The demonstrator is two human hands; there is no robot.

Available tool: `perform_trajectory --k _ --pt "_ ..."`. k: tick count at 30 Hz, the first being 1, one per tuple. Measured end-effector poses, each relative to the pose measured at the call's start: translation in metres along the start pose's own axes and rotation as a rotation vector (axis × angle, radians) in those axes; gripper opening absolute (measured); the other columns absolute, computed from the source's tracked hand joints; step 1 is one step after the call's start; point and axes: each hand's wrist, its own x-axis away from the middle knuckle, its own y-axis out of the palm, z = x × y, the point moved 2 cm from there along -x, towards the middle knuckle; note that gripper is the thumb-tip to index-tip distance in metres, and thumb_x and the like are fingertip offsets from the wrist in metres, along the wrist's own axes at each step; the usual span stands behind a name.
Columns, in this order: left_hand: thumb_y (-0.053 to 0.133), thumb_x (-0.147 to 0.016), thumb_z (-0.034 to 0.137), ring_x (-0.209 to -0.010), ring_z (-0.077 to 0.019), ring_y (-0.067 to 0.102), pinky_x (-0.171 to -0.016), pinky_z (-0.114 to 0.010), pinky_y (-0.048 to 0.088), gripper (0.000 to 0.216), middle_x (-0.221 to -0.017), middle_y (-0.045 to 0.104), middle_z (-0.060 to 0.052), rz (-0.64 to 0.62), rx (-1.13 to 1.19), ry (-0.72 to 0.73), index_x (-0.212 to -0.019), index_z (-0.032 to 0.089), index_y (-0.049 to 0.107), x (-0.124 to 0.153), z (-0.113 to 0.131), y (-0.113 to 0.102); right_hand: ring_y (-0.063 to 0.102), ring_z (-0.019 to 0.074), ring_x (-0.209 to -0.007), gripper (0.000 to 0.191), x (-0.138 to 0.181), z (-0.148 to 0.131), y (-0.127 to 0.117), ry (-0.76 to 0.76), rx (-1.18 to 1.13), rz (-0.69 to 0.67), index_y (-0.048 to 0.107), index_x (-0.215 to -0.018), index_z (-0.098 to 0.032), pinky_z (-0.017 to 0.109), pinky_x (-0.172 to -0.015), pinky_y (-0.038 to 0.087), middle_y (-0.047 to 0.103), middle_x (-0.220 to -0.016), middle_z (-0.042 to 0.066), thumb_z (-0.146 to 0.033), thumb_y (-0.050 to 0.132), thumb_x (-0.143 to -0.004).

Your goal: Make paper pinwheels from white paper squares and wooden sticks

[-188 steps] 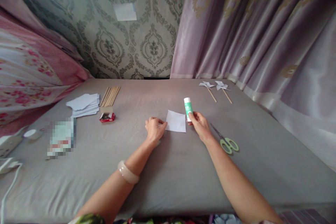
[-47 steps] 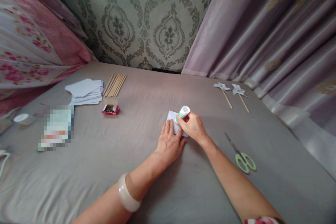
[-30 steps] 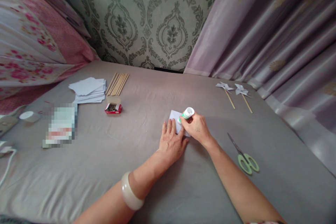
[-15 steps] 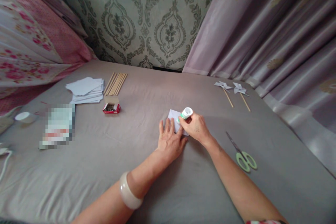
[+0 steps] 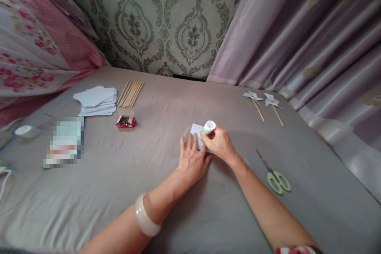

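Fingers spread flat, my left hand point(image 5: 194, 158) presses on the lower left part of a small white paper piece point(image 5: 195, 129). My right hand point(image 5: 221, 143) grips a white and green glue stick point(image 5: 209, 127) and holds it tilted over the paper. The tip of the glue stick is hidden behind my right fingers, so I cannot tell whether it touches the sheet. Both hands partly cover the paper, which lies on the grey cloth point(image 5: 166, 206).
Green-handled scissors point(image 5: 274, 176) lie at the right. Two paper pinwheels point(image 5: 263, 101) rest farther back. On the left are stacked white papers point(image 5: 97, 101), wooden sticks point(image 5: 131, 93), a red box of small metal pieces point(image 5: 126, 121), a blurred packet point(image 5: 64, 141) and a white round object point(image 5: 26, 131).
My right hand has shifted slightly left with the glue stick over the paper. The left hand keeps its place on the sheet.
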Motion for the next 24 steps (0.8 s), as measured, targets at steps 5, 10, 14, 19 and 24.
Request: perform_trajectory --k 5,10,14,19,24 --pt "0.038 -0.091 0.048 -0.135 -0.0375 0.031 -0.108 -0.061 0.018 0.052 -0.144 0.039 -0.021 -0.001 0.012 0.003 -0.136 0.022 0.043 -0.0002 -0.0007 -0.0012 0.063 0.0188 -0.059 0.015 -0.0061 0.0027 0.0015 0.036 -0.003 0.021 0.058 -0.071 -0.019 0.025 -0.058 0.043 0.066 -0.062 0.007 -0.033 0.058 -0.076" --pt "0.038 -0.091 0.047 -0.134 -0.0368 0.034 -0.107 -0.061 0.019 0.053 -0.143 0.04 -0.021 0.0 -0.002 0.005 -0.137 0.02 0.042 -0.0002 0.0004 -0.0024 0.063 0.0185 -0.059 0.015 0.0003 0.0036 -0.0006 0.026 0.009 0.006 0.058 -0.072 -0.019 0.025 -0.057 0.042 0.067 -0.063 0.007 -0.033 0.058 -0.076" --pt "0.038 -0.091 0.047 -0.134 -0.0369 0.033 -0.107 -0.061 0.019 0.052 -0.143 0.04 -0.021 -0.006 -0.001 -0.002 -0.135 0.02 0.045 -0.001 0.0007 -0.0041 0.063 0.0182 -0.059 0.015 -0.0033 0.0021 0.0029 0.004 0.008 0.004 0.058 -0.073 -0.018 0.024 -0.058 0.043 0.067 -0.064 0.007 -0.033 0.058 -0.076" --pt "0.039 -0.091 0.048 -0.134 -0.0375 0.033 -0.108 -0.06 0.019 0.054 -0.142 0.041 -0.021 0.005 0.0 0.003 -0.138 0.022 0.04 -0.0008 -0.0006 -0.002 0.061 0.0175 -0.058 0.016 -0.0032 0.0046 -0.0015 0.044 0.016 0.028 0.058 -0.071 -0.018 0.024 -0.057 0.042 0.066 -0.062 0.006 -0.033 0.057 -0.076" --pt "0.036 -0.092 0.047 -0.134 -0.038 0.033 -0.108 -0.06 0.018 0.049 -0.143 0.04 -0.021 0.007 -0.002 0.006 -0.132 0.023 0.048 -0.0006 -0.0002 -0.0006 0.062 0.0171 -0.058 0.015 0.0006 0.0001 -0.0016 -0.003 0.004 -0.01 0.058 -0.072 -0.018 0.024 -0.058 0.042 0.066 -0.063 0.006 -0.032 0.057 -0.076"
